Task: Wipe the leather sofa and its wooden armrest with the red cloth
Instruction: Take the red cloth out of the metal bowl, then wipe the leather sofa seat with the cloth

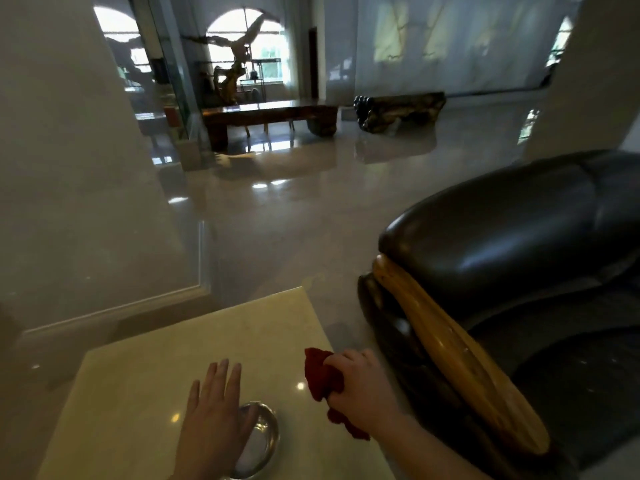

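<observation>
A dark leather sofa (pixel 512 237) fills the right side, with a long light wooden armrest (pixel 460 355) running along its near edge. My right hand (pixel 363 386) is closed around a bunched red cloth (pixel 320 375), held over the right edge of a pale stone side table (pixel 145 393), left of the armrest and apart from it. My left hand (pixel 214 414) hovers flat with fingers spread over the table, its palm partly over a glass dish (pixel 259 445).
A glossy tiled floor (pixel 294 220) stretches ahead. A pale pillar or wall (pixel 69 168) stands at left. Far back are a low dark wooden table (pixel 270 116), a carved root bench (pixel 401 109) and a wood sculpture (pixel 232 74) before arched windows.
</observation>
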